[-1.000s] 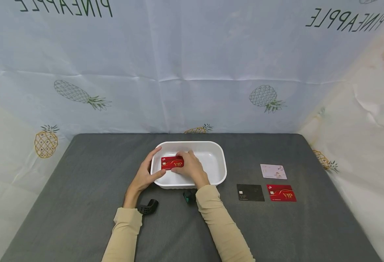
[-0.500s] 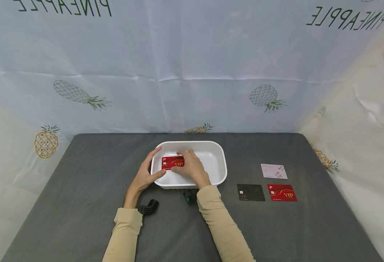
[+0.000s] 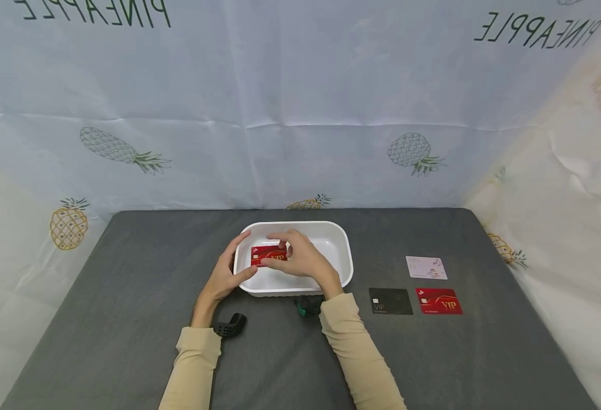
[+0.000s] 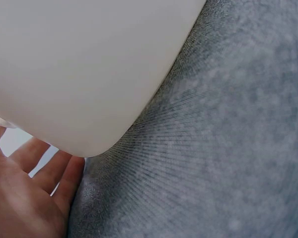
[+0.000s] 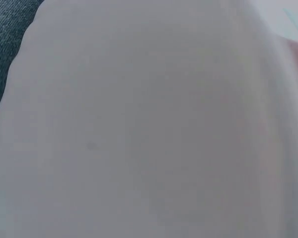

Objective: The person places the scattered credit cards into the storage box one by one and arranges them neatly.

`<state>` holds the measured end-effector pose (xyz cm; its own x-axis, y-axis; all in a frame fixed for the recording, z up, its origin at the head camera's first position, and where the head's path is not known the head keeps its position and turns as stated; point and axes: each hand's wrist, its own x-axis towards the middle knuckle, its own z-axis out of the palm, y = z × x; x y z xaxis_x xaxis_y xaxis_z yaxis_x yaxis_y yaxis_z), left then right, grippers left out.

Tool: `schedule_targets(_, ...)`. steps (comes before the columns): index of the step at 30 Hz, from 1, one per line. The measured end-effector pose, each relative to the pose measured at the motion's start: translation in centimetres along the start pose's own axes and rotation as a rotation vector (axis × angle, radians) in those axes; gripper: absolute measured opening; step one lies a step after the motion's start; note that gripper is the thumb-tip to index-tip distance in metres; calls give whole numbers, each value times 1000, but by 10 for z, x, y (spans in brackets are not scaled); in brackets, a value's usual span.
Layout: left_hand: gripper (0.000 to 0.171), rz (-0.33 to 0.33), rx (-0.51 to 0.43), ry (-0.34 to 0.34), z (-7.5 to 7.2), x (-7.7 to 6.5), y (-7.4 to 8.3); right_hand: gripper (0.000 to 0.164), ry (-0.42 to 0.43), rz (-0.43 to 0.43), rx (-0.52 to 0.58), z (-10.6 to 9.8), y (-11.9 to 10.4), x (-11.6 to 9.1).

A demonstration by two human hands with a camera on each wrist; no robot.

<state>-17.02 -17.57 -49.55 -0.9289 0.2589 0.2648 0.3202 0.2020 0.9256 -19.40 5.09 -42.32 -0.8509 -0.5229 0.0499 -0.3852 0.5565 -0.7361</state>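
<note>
A red VIP card (image 3: 264, 254) lies inside the white plastic tray (image 3: 326, 225), on its left half. My right hand (image 3: 302, 259) hovers over the card's right end, thumb and index finger spread apart with nothing between them. Around the tray's left end, my left hand (image 3: 228, 267) holds the rim, its thumb over the near side and its fingers along the outer wall. In the left wrist view the fingers of the left hand (image 4: 32, 193) lie by the tray's outer wall (image 4: 89, 74). The right wrist view is mostly filled by the tray's pale wall (image 5: 139, 119).
To the right of the tray, a pink card (image 3: 426, 267), a black VIP card (image 3: 390, 301) and another red VIP card (image 3: 439, 301) lie flat on the grey tablecloth (image 3: 126, 296). A pineapple-print curtain (image 3: 279, 85) hangs behind the table.
My right hand has let go of the red card, lifted slightly and shifted right, its thumb and index finger spreading. The card stays in the tray. The left hand keeps its place.
</note>
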Motion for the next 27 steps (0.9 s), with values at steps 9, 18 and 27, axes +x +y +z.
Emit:
schedule_targets(9, 81, -12, 21, 3, 0, 0, -1, 59, 10, -90, 13, -17, -1, -21)
schedule_targets(18, 82, -18, 8, 5, 0, 1, -1, 52, 42, -174, 69, -42, -1, -53)
schedule_targets(27, 81, -40, -16, 8, 1, 0, 0, 55, 61, -166, 86, -56, 9, -85)
